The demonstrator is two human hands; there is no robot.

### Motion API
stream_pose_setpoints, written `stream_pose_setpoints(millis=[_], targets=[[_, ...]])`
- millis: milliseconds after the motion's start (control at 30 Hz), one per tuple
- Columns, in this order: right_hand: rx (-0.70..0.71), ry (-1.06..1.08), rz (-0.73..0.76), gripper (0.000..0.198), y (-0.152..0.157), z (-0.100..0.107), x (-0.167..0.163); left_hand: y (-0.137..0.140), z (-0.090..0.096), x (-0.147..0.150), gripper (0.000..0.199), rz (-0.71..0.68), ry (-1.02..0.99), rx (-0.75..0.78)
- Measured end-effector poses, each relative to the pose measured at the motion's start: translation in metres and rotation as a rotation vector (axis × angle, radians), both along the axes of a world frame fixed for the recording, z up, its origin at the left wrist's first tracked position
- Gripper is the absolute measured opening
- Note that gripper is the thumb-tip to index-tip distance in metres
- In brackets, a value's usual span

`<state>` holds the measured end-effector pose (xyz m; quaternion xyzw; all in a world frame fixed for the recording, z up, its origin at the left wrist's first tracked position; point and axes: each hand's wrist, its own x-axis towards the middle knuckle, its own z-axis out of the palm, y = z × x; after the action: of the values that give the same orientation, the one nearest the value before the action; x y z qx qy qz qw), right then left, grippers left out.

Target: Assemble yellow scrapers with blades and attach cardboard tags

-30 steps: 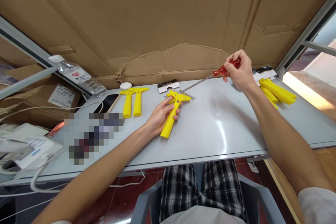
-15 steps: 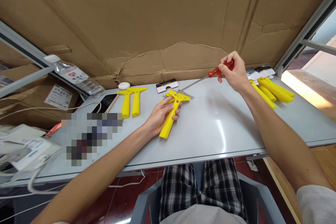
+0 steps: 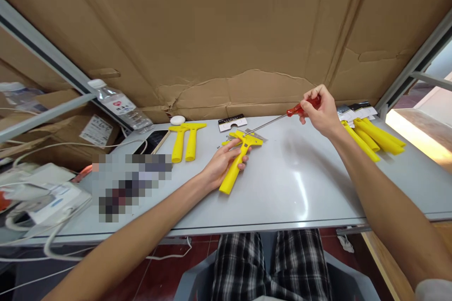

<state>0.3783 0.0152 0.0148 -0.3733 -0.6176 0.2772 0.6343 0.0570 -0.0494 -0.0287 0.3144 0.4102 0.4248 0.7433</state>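
My left hand (image 3: 223, 163) is closed around a yellow scraper (image 3: 233, 171), its T-shaped head pointing away from me. My right hand (image 3: 320, 112) grips the red handle of a screwdriver (image 3: 271, 122). The shaft slants down to the left, and its tip meets the scraper's head near a hole or screw. Behind that head lie small metal parts and another yellow piece, partly hidden. Left of my left hand rest two more yellow scraper bodies (image 3: 191, 143), side by side. A black and white card (image 3: 232, 123) lies just beyond the scraper head.
Several yellow handles (image 3: 383, 135) with packaging cards lie at the table's right. On the left are a plastic bottle (image 3: 122, 106), a white round object (image 3: 177, 120), a phone (image 3: 155, 142), white cables and a power strip (image 3: 58, 202). Cardboard (image 3: 229, 33) walls the back of the table (image 3: 268, 193).
The view has shifted slightly, so everything sits a little further right and lower. Both hands keep their holds, and the screwdriver tip stays at the scraper head.
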Motion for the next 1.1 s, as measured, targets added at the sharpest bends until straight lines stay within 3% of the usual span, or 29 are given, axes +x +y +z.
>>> stream_pose_setpoints(millis=[333, 567, 667, 767, 933, 1100], targets=[[-0.023, 0.016, 0.027, 0.054, -0.002, -0.001, 0.002, 0.001, 0.001, 0.0, 0.066, -0.001, -0.076, -0.039], [0.072, -0.097, -0.067, 0.048, -0.006, 0.002, 0.005, -0.001, -0.011, 0.0, 0.068, -0.011, -0.075, 0.043], [0.13, -0.276, -0.192, 0.038, -0.02, 0.021, -0.004, -0.003, -0.012, 0.001, 0.064, 0.008, -0.064, 0.058], [0.22, -0.441, -0.254, 0.03, -0.034, 0.055, -0.022, -0.005, -0.01, 0.002, 0.059, 0.021, -0.036, 0.055], [0.265, -0.644, -0.105, 0.02, -0.057, 0.109, -0.061, -0.008, -0.007, 0.003, 0.054, 0.01, -0.018, 0.075], [0.223, -0.802, 0.061, 0.018, -0.075, 0.129, -0.081, -0.004, -0.009, 0.0, 0.059, 0.001, -0.063, 0.041]])
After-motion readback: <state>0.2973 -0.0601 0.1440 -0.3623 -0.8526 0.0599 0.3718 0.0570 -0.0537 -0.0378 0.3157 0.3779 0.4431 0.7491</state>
